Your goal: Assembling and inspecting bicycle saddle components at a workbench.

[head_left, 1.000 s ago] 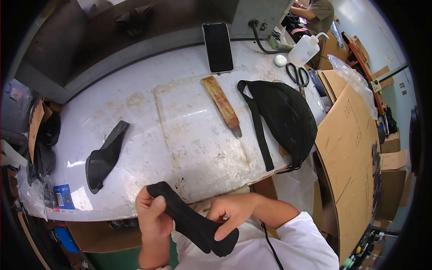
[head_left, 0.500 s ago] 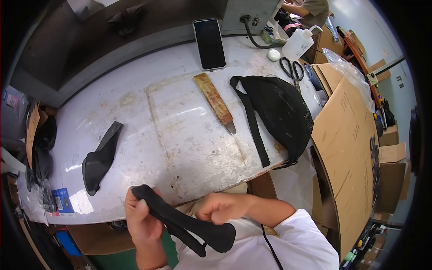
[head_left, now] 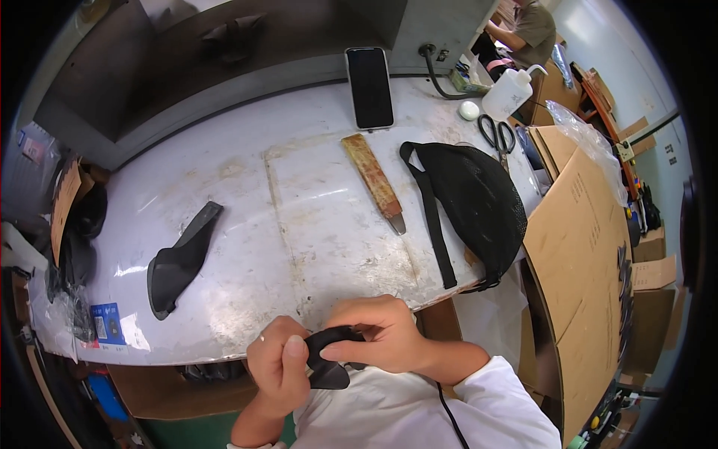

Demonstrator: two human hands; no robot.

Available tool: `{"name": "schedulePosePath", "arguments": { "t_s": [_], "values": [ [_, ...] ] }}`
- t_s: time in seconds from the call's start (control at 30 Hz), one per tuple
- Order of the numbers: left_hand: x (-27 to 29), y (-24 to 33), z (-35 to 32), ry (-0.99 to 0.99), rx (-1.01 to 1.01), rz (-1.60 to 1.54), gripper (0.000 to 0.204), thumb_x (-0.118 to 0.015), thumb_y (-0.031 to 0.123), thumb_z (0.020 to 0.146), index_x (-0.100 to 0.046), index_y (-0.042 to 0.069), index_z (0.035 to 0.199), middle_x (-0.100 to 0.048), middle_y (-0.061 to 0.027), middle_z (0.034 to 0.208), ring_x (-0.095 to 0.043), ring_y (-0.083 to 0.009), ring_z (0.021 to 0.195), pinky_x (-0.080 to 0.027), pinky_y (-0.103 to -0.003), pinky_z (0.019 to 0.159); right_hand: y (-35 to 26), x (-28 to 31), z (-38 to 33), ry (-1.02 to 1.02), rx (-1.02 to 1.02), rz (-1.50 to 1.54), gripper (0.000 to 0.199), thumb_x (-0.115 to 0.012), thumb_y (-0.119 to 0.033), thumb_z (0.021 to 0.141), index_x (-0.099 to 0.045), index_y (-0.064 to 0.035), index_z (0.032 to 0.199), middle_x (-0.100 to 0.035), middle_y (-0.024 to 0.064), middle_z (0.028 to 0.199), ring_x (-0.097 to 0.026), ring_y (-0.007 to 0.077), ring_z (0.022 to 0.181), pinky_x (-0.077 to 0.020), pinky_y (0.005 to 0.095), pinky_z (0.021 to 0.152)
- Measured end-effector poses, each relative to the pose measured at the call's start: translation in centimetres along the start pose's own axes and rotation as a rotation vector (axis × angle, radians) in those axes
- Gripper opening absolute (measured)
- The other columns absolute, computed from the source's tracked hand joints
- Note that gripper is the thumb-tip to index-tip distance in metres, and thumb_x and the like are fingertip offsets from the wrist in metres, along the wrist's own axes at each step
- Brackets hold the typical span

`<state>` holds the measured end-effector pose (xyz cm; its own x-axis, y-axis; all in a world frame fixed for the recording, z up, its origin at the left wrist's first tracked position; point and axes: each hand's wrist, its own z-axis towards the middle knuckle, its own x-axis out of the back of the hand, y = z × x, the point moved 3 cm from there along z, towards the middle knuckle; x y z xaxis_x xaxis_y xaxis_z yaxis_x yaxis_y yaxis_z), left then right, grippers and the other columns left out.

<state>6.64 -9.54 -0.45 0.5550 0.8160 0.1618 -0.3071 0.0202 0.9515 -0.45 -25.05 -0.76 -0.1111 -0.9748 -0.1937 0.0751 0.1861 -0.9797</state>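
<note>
While both your hands meet just below the near edge of the table [head_left: 247,194], they share one small black piece [head_left: 329,359], held close against your white shirt [head_left: 419,411]. Your left hand [head_left: 280,370] grips it from the left, thumb laid flat across its face and fingers curled behind. Your right hand [head_left: 378,337] closes over it from above and the right, fingertips pinched down on its upper edge. Most of the piece is hidden between the two hands; only a dark, rounded patch shows, so you cannot tell its full shape.

On the table, well apart from your hands, a second black piece [head_left: 179,262] lies flat to the left, broad at its near end and tapering to a narrow tip pointing away from you. Near the middle a wooden-handled tool [head_left: 374,179] lies slantwise, its short metal blade toward you. Just right of it sits a black mesh pouch [head_left: 479,202], its strap running down to the table's near edge. At the far side a phone [head_left: 369,87] lies face up with a dark screen. Scissors [head_left: 495,135], a white squeeze bottle [head_left: 508,93] and a small white round object [head_left: 469,111] sit at the far right corner. Cardboard sheets [head_left: 583,247] lean at the table's right end. Another person [head_left: 527,26] is at work in the far background.
</note>
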Motion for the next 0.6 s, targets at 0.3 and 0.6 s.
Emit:
{"name": "schedulePosePath", "arguments": {
  "t_s": [0.3,0.6],
  "values": [
    [1.3,-0.3,1.1,-0.065,0.091,-0.545,0.027,-0.051,0.014,0.097,-0.051,0.003,0.072,-0.052,-0.0093,0.069,-0.046,-0.0149,0.057,-0.038,-0.029,0.051,-3.1,0.3,-0.1,-0.057,0.045,-0.006,0.018,-0.075,-0.005,0.083,-0.069,0.0036,0.098,-0.068,0.0049,0.087,-0.059,0.0066,0.073,-0.0446,0.0218,0.059],
    [0.4,-0.1,1.2,-0.175,0.216,-0.325,0.023,-0.051,0.010,0.095,-0.050,0.001,0.073,-0.050,-0.0064,0.067,-0.042,-0.0154,0.055,-0.033,-0.029,0.051,-1.2,-0.3,0.1,-0.062,-0.216,0.255,0.019,-0.069,-0.006,0.090,-0.066,0.0043,0.105,-0.067,0.0051,0.092,-0.060,0.0076,0.082,-0.0499,0.0224,0.071]
  ]
}}
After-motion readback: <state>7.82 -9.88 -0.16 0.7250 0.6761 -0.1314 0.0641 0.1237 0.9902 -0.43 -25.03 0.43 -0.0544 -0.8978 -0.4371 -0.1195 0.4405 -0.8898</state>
